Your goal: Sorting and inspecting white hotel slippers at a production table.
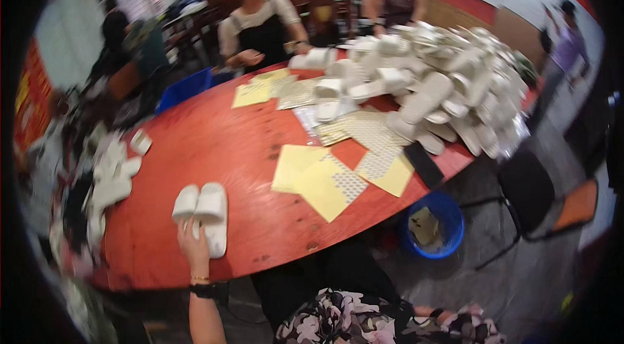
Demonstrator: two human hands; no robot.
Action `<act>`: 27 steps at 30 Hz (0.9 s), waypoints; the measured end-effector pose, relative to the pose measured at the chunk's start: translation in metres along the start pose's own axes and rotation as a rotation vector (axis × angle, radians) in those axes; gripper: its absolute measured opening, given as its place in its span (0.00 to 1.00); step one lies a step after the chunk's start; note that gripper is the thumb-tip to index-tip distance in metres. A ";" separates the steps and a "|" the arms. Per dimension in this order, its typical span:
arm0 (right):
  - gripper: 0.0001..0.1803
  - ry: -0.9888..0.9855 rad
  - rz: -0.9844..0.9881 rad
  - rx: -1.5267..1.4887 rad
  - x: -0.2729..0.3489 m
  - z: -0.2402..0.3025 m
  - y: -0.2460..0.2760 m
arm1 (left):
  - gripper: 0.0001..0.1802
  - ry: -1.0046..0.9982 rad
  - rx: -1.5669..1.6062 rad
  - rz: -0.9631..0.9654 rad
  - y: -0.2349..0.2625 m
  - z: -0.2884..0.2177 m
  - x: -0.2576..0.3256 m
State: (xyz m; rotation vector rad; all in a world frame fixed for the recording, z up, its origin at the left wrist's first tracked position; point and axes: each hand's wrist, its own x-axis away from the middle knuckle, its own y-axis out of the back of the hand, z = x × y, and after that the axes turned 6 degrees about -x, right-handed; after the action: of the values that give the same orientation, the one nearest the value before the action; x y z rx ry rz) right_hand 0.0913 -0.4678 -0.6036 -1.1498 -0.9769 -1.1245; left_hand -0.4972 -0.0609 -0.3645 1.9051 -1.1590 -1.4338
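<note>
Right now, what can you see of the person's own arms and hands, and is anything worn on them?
Only the left hand and its forearm show, rising from the lower edge. The arm is bare, with no sleeve or glove. At the wrist sit a thin gold-coloured bracelet and, just below it, a black band, perhaps a watch. The right hand is out of view.

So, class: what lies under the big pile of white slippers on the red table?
Under the pile lie patterned sheets and yellow sheets, edges sticking out over the table. Whatever is beneath the pile's middle is covered.
</note>
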 end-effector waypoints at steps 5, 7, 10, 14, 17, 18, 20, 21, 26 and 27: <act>0.36 0.007 0.054 0.162 0.007 0.059 0.045 | 0.16 -0.110 0.247 0.066 0.069 -0.063 0.045; 0.37 0.019 0.076 0.176 0.008 0.069 0.047 | 0.16 -0.130 0.418 0.283 0.090 -0.088 0.075; 0.38 0.042 0.107 0.156 0.010 0.075 0.037 | 0.16 -0.249 0.560 0.710 0.098 -0.114 0.114; 0.39 0.027 0.109 0.092 0.033 0.052 0.035 | 0.18 -0.422 0.723 0.997 0.077 -0.133 0.161; 0.40 0.018 0.098 0.035 0.055 0.040 0.032 | 0.18 -0.464 0.772 1.112 0.060 -0.134 0.189; 0.41 0.017 0.095 0.015 0.062 0.039 0.030 | 0.18 -0.507 0.752 1.138 0.059 -0.133 0.197; 0.41 0.030 0.094 -0.028 0.070 0.045 0.019 | 0.18 -0.541 0.736 1.165 0.061 -0.127 0.202; 0.42 0.038 0.094 -0.049 0.073 0.049 0.013 | 0.18 -0.527 0.719 1.156 0.064 -0.122 0.200; 0.43 0.088 0.090 -0.166 0.092 0.079 -0.018 | 0.21 -0.400 0.757 1.062 0.083 -0.103 0.209; 0.44 0.099 0.090 -0.190 0.096 0.087 -0.026 | 0.21 -0.360 0.769 1.051 0.088 -0.100 0.209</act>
State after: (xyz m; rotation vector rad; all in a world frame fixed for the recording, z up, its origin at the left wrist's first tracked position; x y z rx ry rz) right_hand 0.0820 -0.3977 -0.4923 -1.2647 -0.7466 -1.2090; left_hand -0.4142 -0.2938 -0.3724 0.9808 -2.6127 -0.7469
